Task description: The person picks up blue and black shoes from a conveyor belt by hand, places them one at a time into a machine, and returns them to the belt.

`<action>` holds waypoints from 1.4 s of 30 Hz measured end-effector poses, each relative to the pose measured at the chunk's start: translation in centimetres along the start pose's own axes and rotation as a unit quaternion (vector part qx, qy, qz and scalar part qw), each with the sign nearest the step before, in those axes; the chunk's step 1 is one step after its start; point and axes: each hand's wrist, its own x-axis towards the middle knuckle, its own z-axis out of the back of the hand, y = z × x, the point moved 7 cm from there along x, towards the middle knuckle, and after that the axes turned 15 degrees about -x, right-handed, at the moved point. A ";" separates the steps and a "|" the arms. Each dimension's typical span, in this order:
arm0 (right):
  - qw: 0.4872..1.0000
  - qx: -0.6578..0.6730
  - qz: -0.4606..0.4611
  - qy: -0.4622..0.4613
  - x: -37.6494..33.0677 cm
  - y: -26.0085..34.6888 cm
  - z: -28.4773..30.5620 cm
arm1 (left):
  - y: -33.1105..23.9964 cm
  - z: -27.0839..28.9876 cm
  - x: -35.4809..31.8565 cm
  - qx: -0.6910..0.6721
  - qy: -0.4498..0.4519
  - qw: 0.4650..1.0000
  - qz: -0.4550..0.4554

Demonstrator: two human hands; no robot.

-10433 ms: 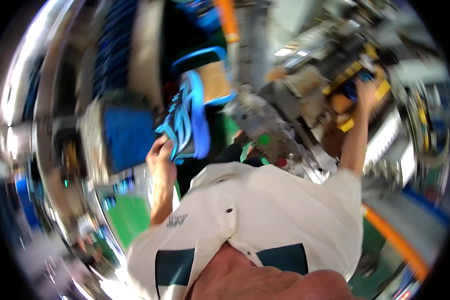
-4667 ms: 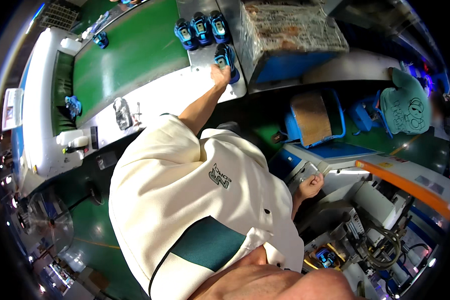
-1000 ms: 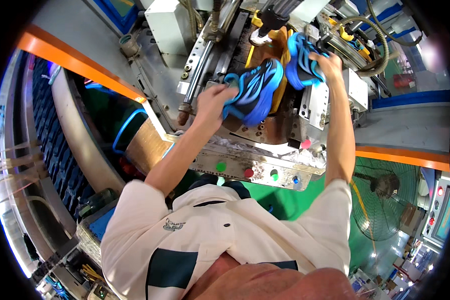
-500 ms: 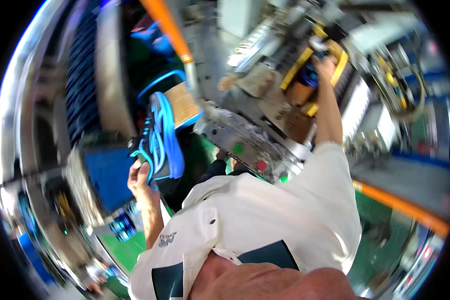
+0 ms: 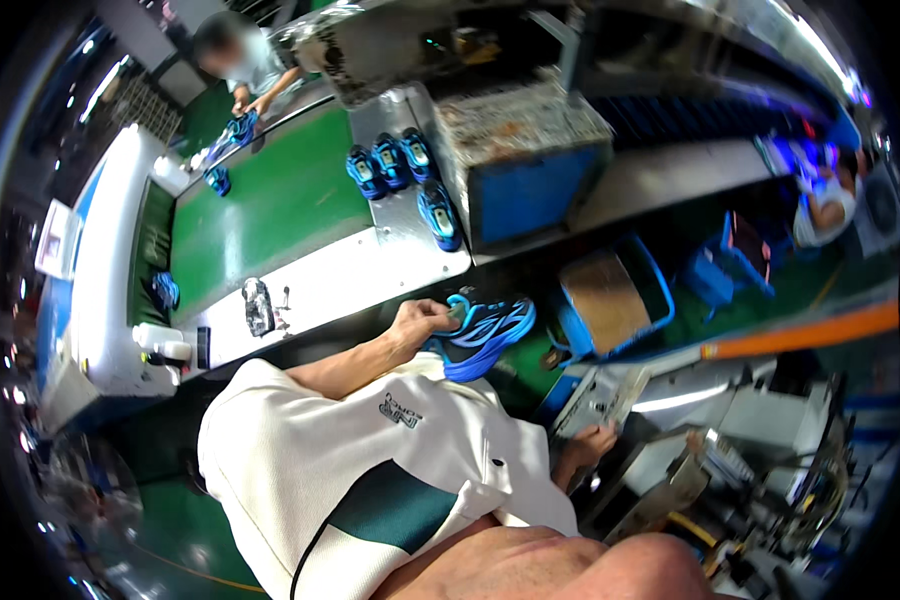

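Blue-and-black shoe (image 5: 482, 338) is held in the air in front of the wearer's white shirt (image 5: 300, 450), just right of the near edge of a white work table (image 5: 330, 285) and clear of it. I record the left hand (image 5: 422, 325) with its fingers clamped on the shoe's left end, the blue sole facing near and right. The right hand (image 5: 595, 442) is lower and to the right, beside a flat grey panel (image 5: 620, 392); its fingers are curled, and from my view I cannot tell whether they close on the panel's edge. On the metal plate (image 5: 395, 112) beyond the white table I count three similar shoes (image 5: 390, 163) in a row and a single shoe (image 5: 438, 213) nearer. Left of these runs a green belt (image 5: 270, 220); a dark, mottled object (image 5: 259, 307) lies on the white table near it. Right of the plate I find a blue-sided box (image 5: 520, 200), and nearer, a blue chair (image 5: 605, 300) with a brown seat. Machinery (image 5: 760, 430) fills the near right, below an orange beam (image 5: 810, 330). At far left, a co-worker (image 5: 258, 65) has both hands at another blue shoe (image 5: 242, 127).
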 end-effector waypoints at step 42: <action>0.901 0.122 0.338 0.245 54.3 102.7 2.9 | -28.3 46.6 58.4 0.255 -0.329 0.837 -0.354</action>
